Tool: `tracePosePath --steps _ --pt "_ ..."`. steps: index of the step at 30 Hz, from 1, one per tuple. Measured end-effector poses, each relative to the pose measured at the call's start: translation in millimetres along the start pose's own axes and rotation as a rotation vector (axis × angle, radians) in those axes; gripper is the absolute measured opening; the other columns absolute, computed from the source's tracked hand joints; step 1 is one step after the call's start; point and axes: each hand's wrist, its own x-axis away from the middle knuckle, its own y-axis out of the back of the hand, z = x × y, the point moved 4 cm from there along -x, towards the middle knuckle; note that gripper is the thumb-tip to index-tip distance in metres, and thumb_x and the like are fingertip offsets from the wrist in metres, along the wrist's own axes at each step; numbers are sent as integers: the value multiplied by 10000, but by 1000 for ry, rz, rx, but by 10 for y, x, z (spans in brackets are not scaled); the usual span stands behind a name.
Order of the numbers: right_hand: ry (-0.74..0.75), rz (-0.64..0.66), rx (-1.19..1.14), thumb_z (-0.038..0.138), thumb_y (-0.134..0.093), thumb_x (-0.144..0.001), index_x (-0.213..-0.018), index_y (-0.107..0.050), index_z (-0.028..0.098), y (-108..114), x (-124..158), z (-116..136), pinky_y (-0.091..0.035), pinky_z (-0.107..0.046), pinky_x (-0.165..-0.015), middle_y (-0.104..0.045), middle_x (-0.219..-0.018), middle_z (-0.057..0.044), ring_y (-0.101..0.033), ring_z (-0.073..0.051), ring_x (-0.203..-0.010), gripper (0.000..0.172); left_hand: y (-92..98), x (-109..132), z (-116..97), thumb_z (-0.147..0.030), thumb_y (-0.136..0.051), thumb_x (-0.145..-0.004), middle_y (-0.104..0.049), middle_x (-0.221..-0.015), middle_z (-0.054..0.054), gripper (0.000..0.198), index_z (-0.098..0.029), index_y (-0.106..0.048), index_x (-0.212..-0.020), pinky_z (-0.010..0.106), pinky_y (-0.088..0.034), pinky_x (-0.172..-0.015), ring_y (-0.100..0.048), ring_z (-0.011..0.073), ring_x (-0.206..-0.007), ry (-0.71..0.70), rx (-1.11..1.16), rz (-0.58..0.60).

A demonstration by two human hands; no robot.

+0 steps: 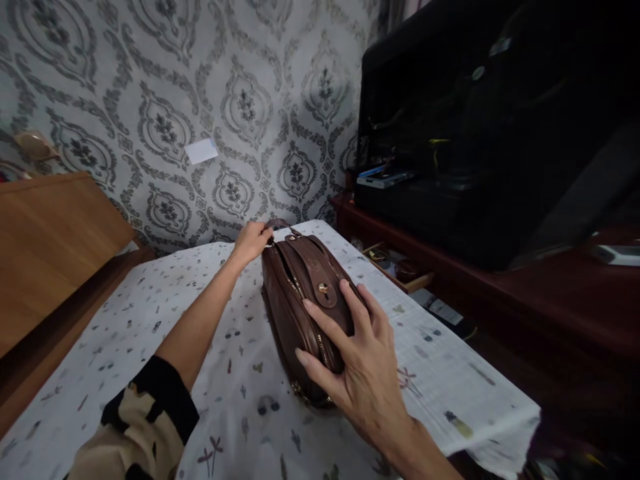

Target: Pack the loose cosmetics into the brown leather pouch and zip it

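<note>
A dark brown leather bag (285, 313) rests on a white patterned cloth, with gold zippers and a strap across its top fastened by a gold stud. At the bag's far left corner, my left hand (253, 241) is closed, its fingers pinched by the zipper end and the handle; what exactly they grip is too small to tell. My right hand (367, 360) lies spread over the near end of the bag, fingers apart and touching the leather beside the zipper. Part of the near zipper is under that hand.
The printed white cloth (210, 387) covers the table. A wooden panel (65, 227) stands at left. At right are a large black case (450, 133), a dark red surface (565, 287) and an open drawer (417, 283) holding small items. Patterned wallpaper is behind.
</note>
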Motion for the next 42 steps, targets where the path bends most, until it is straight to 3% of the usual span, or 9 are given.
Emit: tracePosePath --steps 5,9,14,18,21,25,34,42 --pt "-6 -9 12 474 -562 -999 -1305 -666 249 -9 -4 3 -483 -722 -988 -384 -1561 -195 -370 -481 -1420 394 61 202 -211 -240 -511 -937 -661 -761 26 236 -183 -650 -756 327 -459 -791 -639 219 -832 -55 -113 -102" --pt "0 -11 22 476 -563 -999 -1304 -659 240 -10 -2 5 -486 -720 -981 -388 -1557 -205 -368 -485 -1423 397 124 369 -404 -252 -499 -887 -597 -688 23 227 -208 -602 -690 309 -368 -712 -581 221 -766 -112 -164 -127" --pt "10 -2 19 524 -555 -995 -1359 -603 233 7 -13 -8 -480 -704 -987 -401 -1547 -204 -384 -467 -1407 469 142 284 -581 -239 -561 -856 -477 -610 -13 211 -217 -511 -652 298 -292 -644 -465 178 -646 -131 -177 -12" --pt "23 -23 15 528 -524 -1004 -1354 -587 215 36 -45 -27 -455 -673 -1022 -460 -1485 -199 -414 -441 -1386 474 -6 60 -681 -256 -658 -801 -472 -612 -44 145 -216 -539 -728 271 -308 -609 -438 145 -596 -116 -120 148" --pt "26 -37 7 479 -495 -1024 -1363 -574 205 44 -69 -26 -424 -635 -1061 -513 -1428 -192 -428 -407 -1398 442 -171 -64 -708 -282 -691 -787 -440 -569 -54 243 -213 -497 -659 265 -308 -576 -405 126 -544 -70 -88 230" --pt "-2 -25 -3 396 -470 -1044 -1363 -574 201 27 -84 -5 -362 -590 -1119 -561 -1414 -178 -465 -347 -1406 388 -305 -132 -695 -231 -709 -757 -434 -532 -47 307 -206 -464 -574 267 -315 -577 -428 129 -546 -31 -90 227" --pt "-8 34 -4 293 -421 -1061 -1376 -595 196 18 -85 10 -347 -518 -1135 -575 -1454 -171 -499 -292 -1412 373 -317 -118 -670 -224 -717 -714 -432 -545 -36 276 -213 -477 -580 285 -368 -673 -503 172 -660 -40 -74 83" --pt "-23 50 -2 373 -466 -1031 -1344 -625 211 23 -106 -8 -371 -535 -1083 -579 -1436 -165 -545 -325 -1333 387 -301 47 -744 -293 -656 -758 -428 -578 -46 230 -205 -495 -620 274 -341 -622 -432 138 -594 -130 58 149"
